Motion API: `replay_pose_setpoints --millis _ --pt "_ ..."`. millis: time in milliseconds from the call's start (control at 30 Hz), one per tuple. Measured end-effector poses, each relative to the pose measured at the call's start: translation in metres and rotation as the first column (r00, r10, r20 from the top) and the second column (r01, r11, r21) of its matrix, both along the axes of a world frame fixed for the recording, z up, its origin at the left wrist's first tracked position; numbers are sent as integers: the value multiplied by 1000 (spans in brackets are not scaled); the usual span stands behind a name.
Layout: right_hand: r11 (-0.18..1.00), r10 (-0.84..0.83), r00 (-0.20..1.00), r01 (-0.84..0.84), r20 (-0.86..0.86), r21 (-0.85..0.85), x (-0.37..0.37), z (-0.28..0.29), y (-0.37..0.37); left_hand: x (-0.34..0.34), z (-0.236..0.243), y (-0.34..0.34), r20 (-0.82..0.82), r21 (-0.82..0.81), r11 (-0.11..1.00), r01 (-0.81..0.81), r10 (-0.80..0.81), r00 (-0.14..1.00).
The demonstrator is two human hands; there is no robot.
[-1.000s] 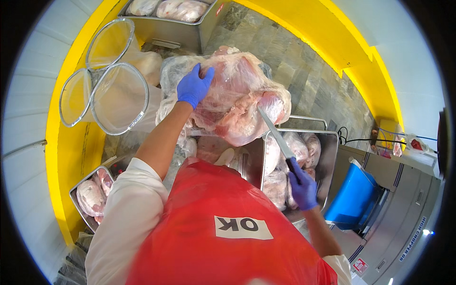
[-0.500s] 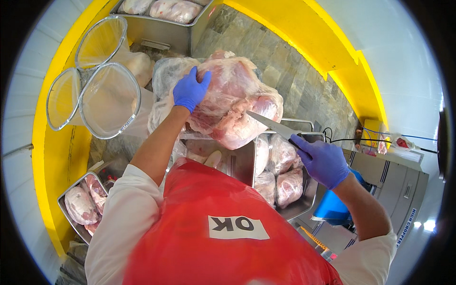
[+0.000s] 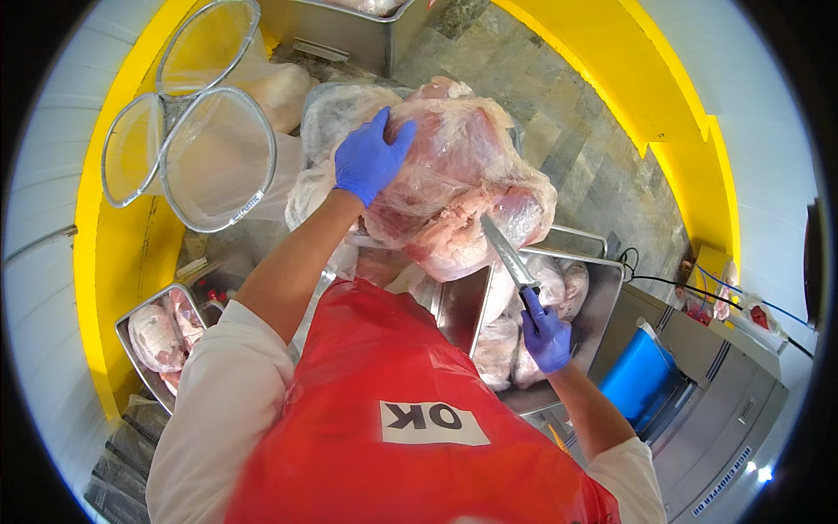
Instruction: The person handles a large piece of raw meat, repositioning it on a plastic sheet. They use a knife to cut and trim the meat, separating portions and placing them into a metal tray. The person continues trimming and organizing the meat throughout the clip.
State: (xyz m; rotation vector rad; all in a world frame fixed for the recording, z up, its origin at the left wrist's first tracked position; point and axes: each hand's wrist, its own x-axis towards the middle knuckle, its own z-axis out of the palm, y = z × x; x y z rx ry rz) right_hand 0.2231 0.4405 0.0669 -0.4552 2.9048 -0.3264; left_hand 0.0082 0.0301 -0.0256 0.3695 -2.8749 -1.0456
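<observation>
A large piece of raw meat [image 3: 454,144], partly covered in clear plastic film, lies in front of me. My left hand [image 3: 370,161], in a blue glove, rests on its left part with the thumb and fingers apart. My right hand [image 3: 547,339], also gloved, grips the dark handle of a knife [image 3: 504,251]. The blade points up and to the left, its tip at the lower right part of the meat. Whether the tip has gone into the meat, I cannot tell.
Metal bins with wrapped meat stand at the right [image 3: 602,301], the lower left [image 3: 131,327] and the far side [image 3: 362,39]. Three joined metal hoops [image 3: 272,166] with clear plastic stand left. A blue object [image 3: 639,375] sits beside a grey cabinet [image 3: 738,402].
My right hand has moved left and nearer to me, and the knife now points more steeply away from me. The left hand stays on the meat. The whole view has shifted somewhat.
</observation>
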Motion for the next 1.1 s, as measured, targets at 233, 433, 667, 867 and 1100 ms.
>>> replay_pose_setpoints --millis 233,433,667,867,1100 --pt "956 -191 975 159 -113 -246 -3 -88 -59 -3 4 2 56 62 998 -9 5 998" --pt "913 -319 935 347 156 -213 35 39 -52 -1 11 -3 114 102 995 -22 10 993" --pt "973 -218 969 206 118 107 43 145 -59 -2 14 1 128 123 992 11 -26 991" --pt "958 -18 988 -27 155 284 -28 189 -79 -4 1 0 86 99 995 -7 -2 996" --pt "867 174 933 -297 314 401 -102 223 -91 -4 1 -2 62 147 989 -13 4 998"
